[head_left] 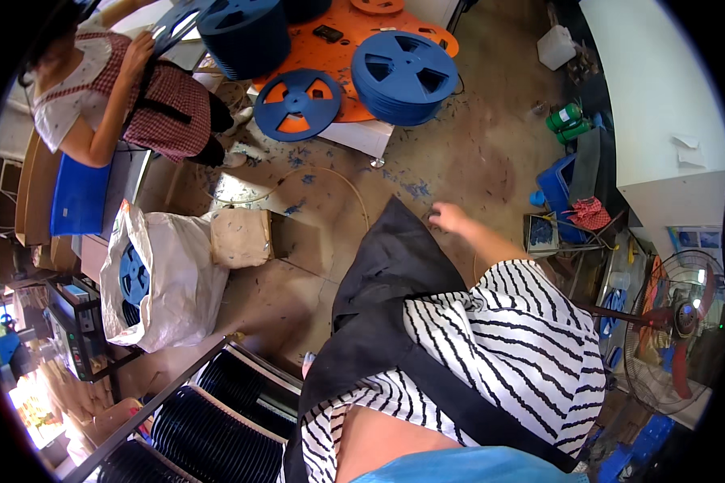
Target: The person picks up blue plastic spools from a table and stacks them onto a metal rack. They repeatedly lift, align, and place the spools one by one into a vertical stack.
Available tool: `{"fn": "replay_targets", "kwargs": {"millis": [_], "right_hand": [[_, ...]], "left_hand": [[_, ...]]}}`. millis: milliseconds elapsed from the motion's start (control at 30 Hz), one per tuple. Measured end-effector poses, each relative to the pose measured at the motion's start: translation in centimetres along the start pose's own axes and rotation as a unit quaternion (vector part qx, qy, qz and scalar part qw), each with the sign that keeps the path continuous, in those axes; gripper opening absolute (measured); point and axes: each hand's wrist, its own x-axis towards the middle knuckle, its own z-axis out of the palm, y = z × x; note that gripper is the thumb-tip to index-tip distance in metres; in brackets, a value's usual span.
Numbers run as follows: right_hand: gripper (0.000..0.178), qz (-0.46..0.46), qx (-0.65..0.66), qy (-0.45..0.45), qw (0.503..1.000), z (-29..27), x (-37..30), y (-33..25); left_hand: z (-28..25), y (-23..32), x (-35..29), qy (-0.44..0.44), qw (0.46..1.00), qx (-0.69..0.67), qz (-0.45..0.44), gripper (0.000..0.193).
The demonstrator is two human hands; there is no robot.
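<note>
My right hand [447, 216] hangs over the floor just beyond the tip of my black apron [391, 274]. Its fingers are loosely bent and apart, with nothing seen in them. My left hand is out of sight; only some bare skin of my arm [387, 435] shows at the lower edge, beside a blue cloth [467, 467]. Nearest on my left are rows of black discs [209, 427] in a rack. Ahead, a stack of blue reels [403, 76] and a single blue reel [298, 105] lie on an orange round-edged table [338, 16].
A co-worker in a checked apron [169, 113] stands at the far left by a blue bin [80, 193]. A white sack [193, 282] with blue reels and a cardboard box [242, 237] sit on the left floor. At right stand a fan [683, 318] and a blue crate [557, 189].
</note>
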Motion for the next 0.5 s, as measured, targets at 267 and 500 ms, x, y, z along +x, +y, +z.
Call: {"fn": "replay_targets", "kwargs": {"millis": [267, 500], "right_hand": [[0.080, -0.238, -0.273, 0.220, 0.906, -20.4, 19.5, 1.4], [0.058, -0.279, -0.453, -0.112, 0.839, -22.2, 30.7, 1.0]], "left_hand": [[11.5, 9.1, -2.9, 0.017, 0.994, -0.104, -0.035, 0.041], [22.6, 19.2, -5.7, 0.058, 0.979, -0.186, -0.056, 0.041]]}}
